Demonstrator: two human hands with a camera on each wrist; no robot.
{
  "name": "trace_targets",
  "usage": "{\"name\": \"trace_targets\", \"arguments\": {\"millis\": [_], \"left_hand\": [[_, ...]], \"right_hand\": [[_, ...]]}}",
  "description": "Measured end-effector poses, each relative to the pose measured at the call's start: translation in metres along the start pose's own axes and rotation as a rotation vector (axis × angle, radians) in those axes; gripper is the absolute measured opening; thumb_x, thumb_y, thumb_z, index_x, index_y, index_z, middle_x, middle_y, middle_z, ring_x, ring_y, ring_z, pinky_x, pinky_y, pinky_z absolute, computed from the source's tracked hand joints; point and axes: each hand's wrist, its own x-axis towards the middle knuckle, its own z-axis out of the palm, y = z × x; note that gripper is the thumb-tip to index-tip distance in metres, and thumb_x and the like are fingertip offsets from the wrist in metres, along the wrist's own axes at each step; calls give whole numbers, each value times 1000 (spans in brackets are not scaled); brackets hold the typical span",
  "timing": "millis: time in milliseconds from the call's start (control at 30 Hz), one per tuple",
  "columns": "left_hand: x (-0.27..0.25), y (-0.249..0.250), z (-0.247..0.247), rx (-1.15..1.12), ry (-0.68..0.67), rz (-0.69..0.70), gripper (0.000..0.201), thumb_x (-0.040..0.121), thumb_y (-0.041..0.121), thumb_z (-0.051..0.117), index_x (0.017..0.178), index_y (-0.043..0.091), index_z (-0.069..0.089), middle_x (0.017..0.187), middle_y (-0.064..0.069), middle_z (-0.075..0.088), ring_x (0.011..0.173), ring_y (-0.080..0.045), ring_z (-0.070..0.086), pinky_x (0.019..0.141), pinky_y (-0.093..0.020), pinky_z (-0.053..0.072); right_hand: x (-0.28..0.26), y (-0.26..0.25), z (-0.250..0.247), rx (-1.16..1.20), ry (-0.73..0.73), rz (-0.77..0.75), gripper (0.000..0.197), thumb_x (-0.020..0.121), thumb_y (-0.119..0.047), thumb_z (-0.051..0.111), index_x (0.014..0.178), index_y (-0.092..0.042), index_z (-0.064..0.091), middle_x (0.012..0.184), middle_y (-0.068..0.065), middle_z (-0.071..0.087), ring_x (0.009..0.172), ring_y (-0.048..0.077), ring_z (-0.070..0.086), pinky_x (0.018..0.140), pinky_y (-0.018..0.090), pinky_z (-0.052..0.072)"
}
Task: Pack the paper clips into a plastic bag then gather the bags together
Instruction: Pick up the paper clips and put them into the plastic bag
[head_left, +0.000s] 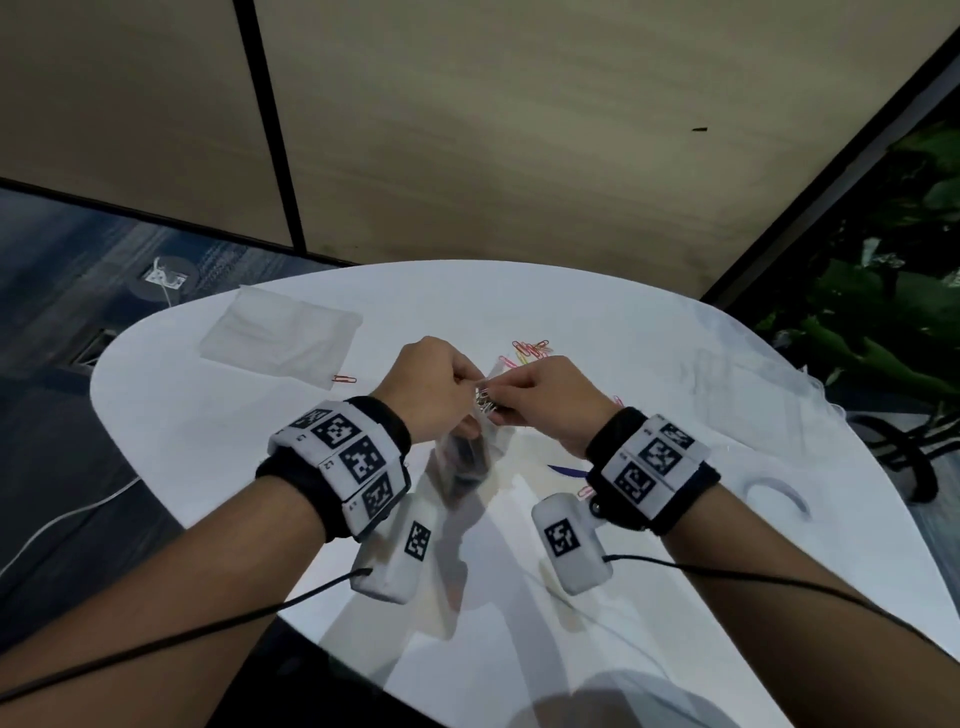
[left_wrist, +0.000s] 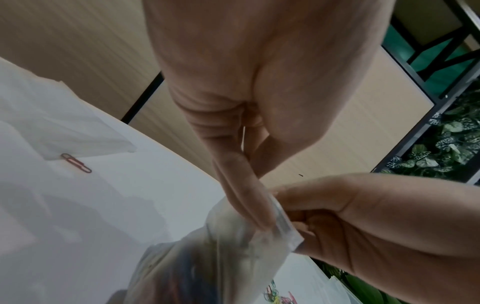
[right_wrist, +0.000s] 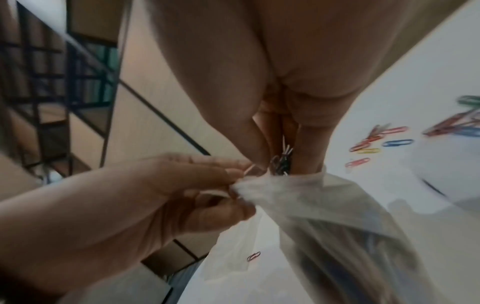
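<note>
Clear plastic forms the bag (head_left: 470, 447), which is held above the white counter (head_left: 649, 332) between both hands. Its mouth is pinched by the left hand (head_left: 434, 384), while a bunch of paper clips (right_wrist: 281, 162) is gripped at that mouth by the right hand's (head_left: 550, 400) fingers (right_wrist: 255, 142). Coloured clips (head_left: 530, 349) are scattered just beyond; spare bags (head_left: 280, 335) lie far left.
</note>
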Motion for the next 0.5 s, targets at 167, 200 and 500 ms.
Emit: {"name": "trace_targets", "arguments": {"millis": [167,200,500], "left_hand": [[-8,-8,-15,-38,32,-7,25,100,1,49,103,5,73,84,-1,70,70,-26,78,67,-26,64],[-10,-11,-18,-45,33,-8,25,100,2,48,102,6,73,82,1,69,69,-25,78,64,-24,64],[-14,-36,-50,-53,94,-22,25,101,2,49,113,0,70,93,-19,74,64,-23,77,57,-23,63]], "right_hand": [[-6,-14,21,-544,59,-265,26,83,-5,63,101,-16,78,92,-2,73,77,7,60,63,8,40],[-8,-18,23,-572,32,-312,23,82,-8,64,96,-17,79,89,-2,74,75,8,61,66,14,42],[12,-41,10,-52,-74,-305,30,88,10,49,94,-4,75,91,13,75,78,20,73,75,40,61]]}}
